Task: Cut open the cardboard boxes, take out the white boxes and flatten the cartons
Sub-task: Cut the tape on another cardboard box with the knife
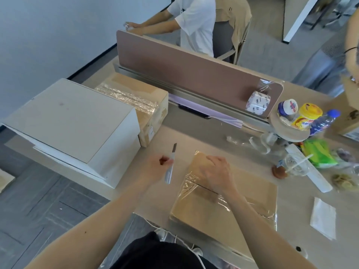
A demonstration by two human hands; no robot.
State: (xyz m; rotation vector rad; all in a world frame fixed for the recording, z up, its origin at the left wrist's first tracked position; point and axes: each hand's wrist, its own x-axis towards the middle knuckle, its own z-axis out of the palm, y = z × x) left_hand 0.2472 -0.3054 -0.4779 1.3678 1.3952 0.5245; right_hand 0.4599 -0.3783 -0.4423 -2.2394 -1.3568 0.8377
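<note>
The cardboard carton [209,208] lies flat at the near edge of the bench [198,136]. It is wrapped in clear film [194,183]. Its long axis runs from the near edge toward the far edge, a little slanted. A dark seam [206,187] crosses its top from left to right and goes partly under the right grip [217,173].

This right grip rests on the far half of the carton with the fingers curled down. It is seen from the back, so I cannot tell if it pinches the film or only presses.

The left grip [157,166] is closed around the handle of a utility knife [170,167]. The blade is out and points to the far edge. The knife is just beside the left side of the carton, not touching it, and almost parallel to that side. So the carton lies to the right of the blade. I judge that the left grip must carry the knife rightward, onto the film or the seam.

Farther, a white box [73,123] stands at the left edge of the bench. Behind it a second cardboard box [147,98], also with film on it, stands close to the divider [184,66] at the far edge.
</note>
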